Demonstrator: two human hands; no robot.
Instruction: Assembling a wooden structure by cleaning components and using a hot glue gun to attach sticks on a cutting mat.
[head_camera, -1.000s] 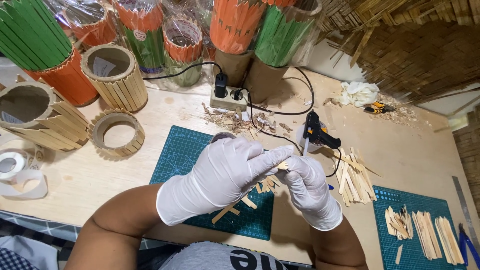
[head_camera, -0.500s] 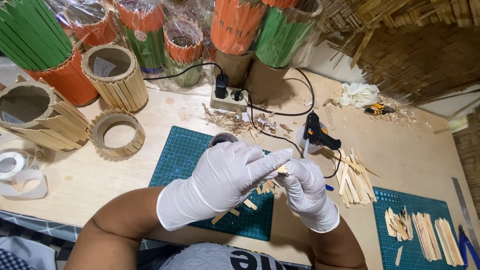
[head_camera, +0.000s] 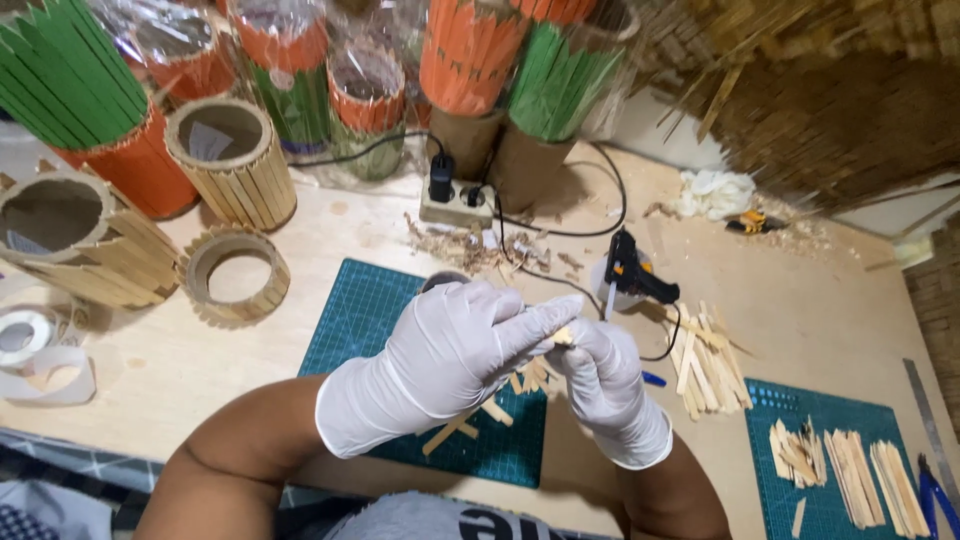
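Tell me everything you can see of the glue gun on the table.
The glue gun is black and pistol-shaped, lying on the pale wooden table just right of the left green cutting mat. It rests against a whitish object underneath, too hidden to identify. A black cord appears to loop from it toward the pile of wooden sticks beside it. Neither gloved hand touches it; the right hand is nearest, below it.

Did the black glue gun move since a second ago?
No. The glue gun still sits right of the power strip, above the loose sticks.
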